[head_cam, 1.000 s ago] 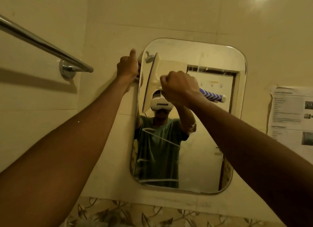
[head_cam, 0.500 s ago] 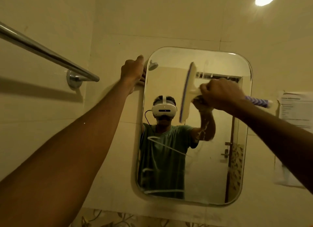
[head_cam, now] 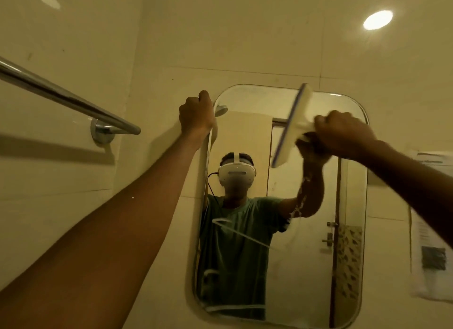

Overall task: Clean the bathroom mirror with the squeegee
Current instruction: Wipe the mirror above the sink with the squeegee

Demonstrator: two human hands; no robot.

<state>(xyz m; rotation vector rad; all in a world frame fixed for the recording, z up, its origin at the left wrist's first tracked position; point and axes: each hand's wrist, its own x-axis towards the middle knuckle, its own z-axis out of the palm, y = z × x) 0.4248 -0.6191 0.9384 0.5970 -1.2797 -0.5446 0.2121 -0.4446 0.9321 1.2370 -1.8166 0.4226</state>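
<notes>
A rounded rectangular mirror [head_cam: 353, 267] hangs on the tiled wall. My right hand [head_cam: 343, 132] grips the handle of a white squeegee [head_cam: 291, 127], whose blade stands nearly vertical against the upper right part of the glass. The handle is hidden inside my fist. My left hand [head_cam: 196, 115] is closed on the mirror's upper left edge. Thin white streaks of foam or water cross the lower glass, and my reflection with a white headset shows in it.
A chrome towel bar [head_cam: 66, 100] juts out from the left wall at about hand height. A printed paper notice [head_cam: 431, 230] is stuck to the wall right of the mirror. A ceiling lamp [head_cam: 377, 19] glows above.
My right hand has swept the squeegee from the mirror's upper left edge across to its upper right. My left hand has kept its hold on the left edge.
</notes>
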